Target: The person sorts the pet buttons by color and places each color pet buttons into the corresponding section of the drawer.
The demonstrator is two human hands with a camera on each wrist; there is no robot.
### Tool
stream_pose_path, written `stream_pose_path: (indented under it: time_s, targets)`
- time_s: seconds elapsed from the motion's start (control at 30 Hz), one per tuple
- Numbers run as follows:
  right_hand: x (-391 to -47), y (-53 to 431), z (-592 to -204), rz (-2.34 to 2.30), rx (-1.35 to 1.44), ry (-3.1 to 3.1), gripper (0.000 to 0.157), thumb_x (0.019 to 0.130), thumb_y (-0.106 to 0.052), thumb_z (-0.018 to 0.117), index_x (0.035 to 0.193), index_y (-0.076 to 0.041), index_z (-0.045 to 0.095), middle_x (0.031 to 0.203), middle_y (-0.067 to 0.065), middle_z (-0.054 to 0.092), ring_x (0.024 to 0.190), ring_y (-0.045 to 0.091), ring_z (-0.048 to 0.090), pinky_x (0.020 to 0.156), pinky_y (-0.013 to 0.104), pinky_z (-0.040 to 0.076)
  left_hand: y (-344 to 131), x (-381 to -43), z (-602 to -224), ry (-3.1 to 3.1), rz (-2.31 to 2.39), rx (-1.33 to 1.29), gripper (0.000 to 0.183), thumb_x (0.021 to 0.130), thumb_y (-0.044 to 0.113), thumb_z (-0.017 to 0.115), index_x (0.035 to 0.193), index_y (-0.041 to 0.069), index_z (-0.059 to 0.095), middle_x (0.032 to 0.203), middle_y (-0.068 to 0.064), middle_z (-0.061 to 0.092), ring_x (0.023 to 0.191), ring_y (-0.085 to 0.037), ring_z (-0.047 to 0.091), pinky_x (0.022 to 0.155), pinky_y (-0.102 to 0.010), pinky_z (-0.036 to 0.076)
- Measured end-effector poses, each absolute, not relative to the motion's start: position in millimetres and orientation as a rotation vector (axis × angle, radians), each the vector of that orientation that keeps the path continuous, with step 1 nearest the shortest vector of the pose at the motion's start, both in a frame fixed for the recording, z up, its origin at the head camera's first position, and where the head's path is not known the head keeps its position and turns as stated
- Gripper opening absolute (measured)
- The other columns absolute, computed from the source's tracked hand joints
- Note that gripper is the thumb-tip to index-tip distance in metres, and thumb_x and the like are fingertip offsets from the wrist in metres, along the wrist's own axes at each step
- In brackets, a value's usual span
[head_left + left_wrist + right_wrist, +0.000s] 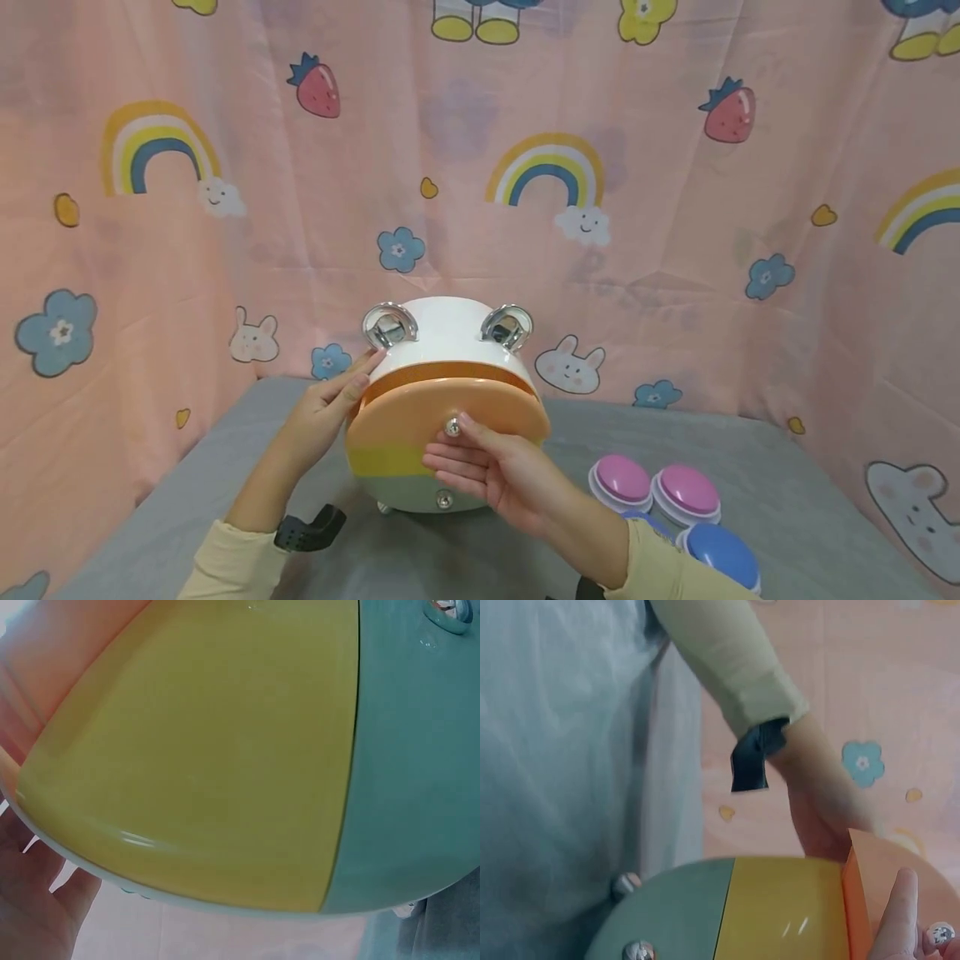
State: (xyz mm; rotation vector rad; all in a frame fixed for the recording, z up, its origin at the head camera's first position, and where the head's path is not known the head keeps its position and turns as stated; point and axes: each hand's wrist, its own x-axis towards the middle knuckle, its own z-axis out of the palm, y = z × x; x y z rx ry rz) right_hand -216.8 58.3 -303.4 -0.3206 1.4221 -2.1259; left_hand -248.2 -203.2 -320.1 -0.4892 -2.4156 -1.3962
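Observation:
A rounded drawer box with a white top and two silver ring-shaped ears stands on the grey cloth. Its front has an orange drawer, a yellow section and a green section. The orange drawer sticks out from the body, leaving a gap along its upper edge. My right hand pinches the orange drawer's silver knob at the thumb, its other fingers extended across the front. My left hand rests on the box's left side with extended fingers. A second silver knob shows on the green section.
Two pink domed buttons with white bases and blue domed ones sit on the grey cloth to the right, partly behind my right forearm. A pink printed curtain hangs behind and at both sides.

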Motion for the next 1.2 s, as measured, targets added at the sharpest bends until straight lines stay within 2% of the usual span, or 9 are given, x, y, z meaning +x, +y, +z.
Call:
stream_pose_path:
  time_s: [0.4, 0.63, 0.83, 1.2]
  targets:
    - [-191, 67, -309, -2.084, -0.315, 1.442, 0.057, 0.1, -0.04, 0.058, 0.13, 0.008, 0.056, 0.108, 0.009, 0.076, 0.103, 0.019, 0.074, 0.092, 0.031, 0.058, -203, -248, -319, -2.367, -1.444, -0.539, 0.045, 0.108, 0.03, 0.041, 0.15, 0.016, 0.046, 0.163, -0.012, 0.029, 0.152, -0.035, 0.024, 0.118, -0.061, 0.025]
    - [-180, 70, -311, -2.063, -0.339, 1.431, 0.052, 0.101, -0.04, 0.056, 0.126, 0.006, 0.058, 0.106, 0.007, 0.076, 0.102, 0.017, 0.074, 0.093, 0.032, 0.058, -203, -249, -319, -2.373, -1.44, -0.53, 0.045, 0.108, 0.031, 0.041, 0.15, 0.016, 0.046, 0.162, -0.01, 0.03, 0.152, -0.032, 0.026, 0.12, -0.058, 0.026]
    - [-176, 73, -314, -2.033, -0.342, 1.431, 0.055, 0.102, -0.041, 0.054, 0.129, 0.007, 0.056, 0.111, 0.009, 0.075, 0.106, 0.02, 0.073, 0.095, 0.033, 0.057, -203, -248, -318, -2.363, -1.459, -0.543, 0.045, 0.108, 0.031, 0.041, 0.15, 0.017, 0.046, 0.163, -0.01, 0.029, 0.153, -0.033, 0.023, 0.12, -0.06, 0.024]
    - [-170, 75, -317, -1.987, -0.268, 1.476, 0.059, 0.101, -0.042, 0.054, 0.133, 0.008, 0.053, 0.114, 0.012, 0.073, 0.107, 0.025, 0.072, 0.095, 0.037, 0.057, -204, -250, -319, -2.4, -1.442, -0.514, 0.046, 0.108, 0.035, 0.04, 0.151, 0.02, 0.044, 0.164, -0.008, 0.028, 0.154, -0.032, 0.022, 0.118, -0.061, 0.028]
